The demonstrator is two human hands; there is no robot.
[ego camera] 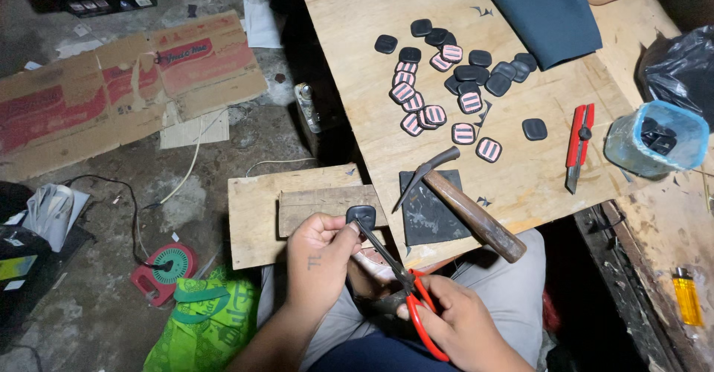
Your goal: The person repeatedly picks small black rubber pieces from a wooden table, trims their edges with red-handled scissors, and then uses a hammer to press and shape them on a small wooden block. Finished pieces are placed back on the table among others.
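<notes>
Over plywood, left hand fingers pinch a black patch; right hand fingers grip red scissors.

Position: the single camera sat on the person's head, above the lap.
Direction: it looked steeply down and forward over the plywood board.
Nearness: the left hand and right hand lay closest, at the lower edge.
Reach: the concrete floor filled the left side.
</notes>
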